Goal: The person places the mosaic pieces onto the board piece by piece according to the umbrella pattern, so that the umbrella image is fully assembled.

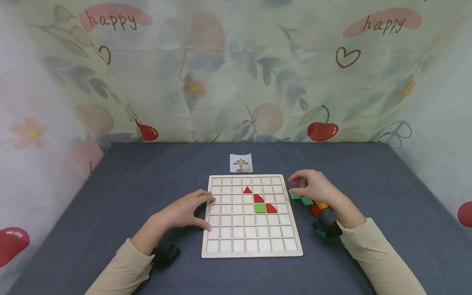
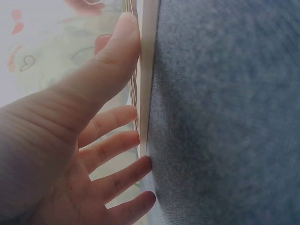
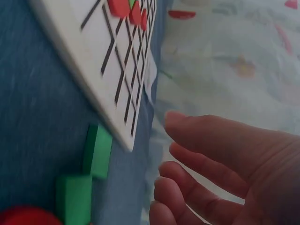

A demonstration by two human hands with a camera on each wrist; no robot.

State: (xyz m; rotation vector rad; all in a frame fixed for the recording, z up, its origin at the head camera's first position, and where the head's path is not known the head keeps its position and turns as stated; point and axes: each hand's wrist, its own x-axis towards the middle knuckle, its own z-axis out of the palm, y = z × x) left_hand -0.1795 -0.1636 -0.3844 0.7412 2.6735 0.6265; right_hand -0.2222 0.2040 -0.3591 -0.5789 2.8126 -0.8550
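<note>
While the left hand (image 1: 184,211), spread wide, touches the grid board (image 1: 232,232), the right hand (image 1: 316,187) hovers loosely curved, empty.
Green blocks (image 1: 307,201) lie below the right hand.

- Tabletop (image 1: 166,168): dark blue-grey, cloth-like surface; far edge meets the backdrop.
- Fabric backdrop (image 1: 228,96): pale, lightly creased; behind the tabletop, with similar printed fabric at both sides.
- Pink ovals (image 1: 382,22): two, upper left and upper right, each lettered "happy"; brown heart outline (image 1: 348,57) below each.
- Red cherry print (image 1: 322,131): green stem, just above far edge.
- Orange flower prints (image 1: 194,87), grey-blue leaf prints (image 1: 271,65): scattered.
</note>
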